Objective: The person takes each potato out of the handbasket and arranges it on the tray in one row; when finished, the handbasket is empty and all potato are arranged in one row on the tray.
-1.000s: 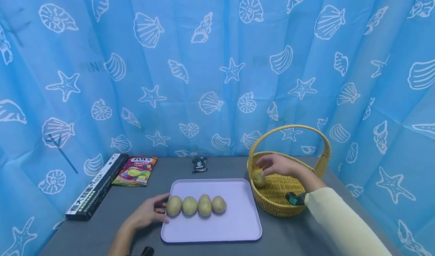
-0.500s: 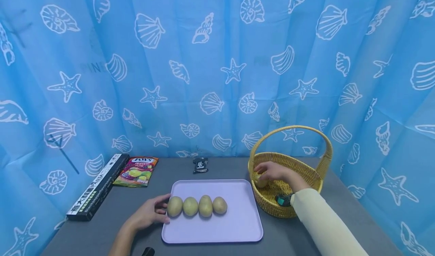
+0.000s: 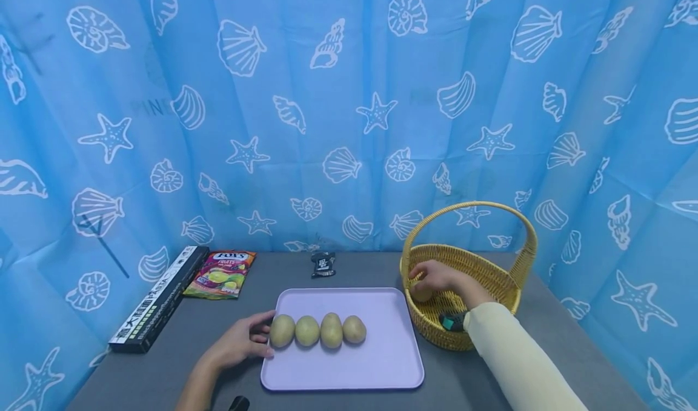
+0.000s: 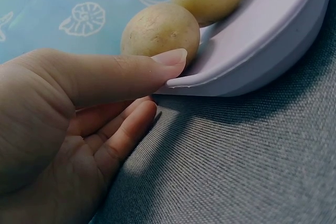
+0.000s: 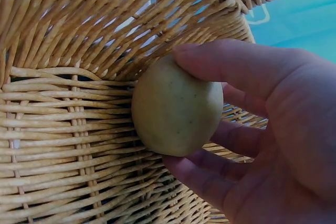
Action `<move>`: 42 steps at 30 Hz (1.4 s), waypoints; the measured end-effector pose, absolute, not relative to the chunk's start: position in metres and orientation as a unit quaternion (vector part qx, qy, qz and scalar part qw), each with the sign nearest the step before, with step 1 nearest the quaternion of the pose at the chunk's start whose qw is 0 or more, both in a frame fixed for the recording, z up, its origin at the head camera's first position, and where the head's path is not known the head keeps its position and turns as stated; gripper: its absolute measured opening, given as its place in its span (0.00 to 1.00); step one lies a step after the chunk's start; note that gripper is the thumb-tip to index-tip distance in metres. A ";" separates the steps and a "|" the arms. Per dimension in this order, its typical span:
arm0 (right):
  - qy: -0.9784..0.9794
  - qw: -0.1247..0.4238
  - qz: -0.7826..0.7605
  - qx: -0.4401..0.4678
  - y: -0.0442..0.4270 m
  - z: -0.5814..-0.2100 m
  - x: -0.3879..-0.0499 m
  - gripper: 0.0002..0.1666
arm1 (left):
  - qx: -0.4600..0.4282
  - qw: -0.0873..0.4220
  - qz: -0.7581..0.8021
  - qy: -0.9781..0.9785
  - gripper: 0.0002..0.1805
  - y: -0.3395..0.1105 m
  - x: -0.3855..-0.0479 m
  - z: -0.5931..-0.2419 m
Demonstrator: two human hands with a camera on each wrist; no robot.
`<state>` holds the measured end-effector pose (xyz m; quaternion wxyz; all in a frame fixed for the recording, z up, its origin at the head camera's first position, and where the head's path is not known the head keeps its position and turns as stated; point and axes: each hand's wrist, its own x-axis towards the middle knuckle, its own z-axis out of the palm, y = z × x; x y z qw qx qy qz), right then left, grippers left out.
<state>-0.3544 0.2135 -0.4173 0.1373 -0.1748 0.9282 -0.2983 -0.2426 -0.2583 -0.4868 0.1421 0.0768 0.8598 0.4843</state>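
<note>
In the head view, several potatoes (image 3: 331,330) lie in a row across a pale purple tray (image 3: 387,362). My left hand (image 3: 237,343) rests at the tray's left edge. Seen from the left wrist, its thumb (image 4: 126,74) lies at the rim beside the end potato (image 4: 161,31), with the other fingers loosely bent below. Inside a yellow wicker basket (image 3: 469,250), my right hand (image 3: 438,277) grips another potato (image 5: 177,106). Its thumb is on top and its fingers are round the far and lower sides. The woven basket wall is close behind that potato.
Left of the tray lie a long black-and-white pasta box (image 3: 155,302) and a candy bag (image 3: 220,275). A small black wrapped packet (image 3: 323,264) sits behind the tray. The basket's tall handle (image 3: 474,203) arches over the right hand. A blue shell-print curtain (image 3: 338,126) hangs behind the table.
My right hand has reached further left and down into the basket and taken hold of the potato there. My left hand and the row on the tray stay as they were.
</note>
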 end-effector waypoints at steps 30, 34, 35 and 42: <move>0.845 -0.044 -0.450 -0.285 0.202 -0.400 -0.264 0.32 | 0.078 0.144 0.482 0.861 0.49 -0.260 -0.243 -0.488; 0.832 -0.017 -0.462 -0.307 0.189 -0.405 -0.257 0.32 | 0.084 0.142 0.481 0.861 0.49 -0.260 -0.243 -0.488; 0.831 -0.009 -0.461 -0.312 0.185 -0.406 -0.256 0.32 | 0.084 0.142 0.481 0.861 0.49 -0.260 -0.243 -0.488; 0.837 0.006 -0.418 -0.354 0.156 -0.414 -0.251 0.34 | 0.085 0.144 0.481 0.861 0.49 -0.260 -0.243 -0.488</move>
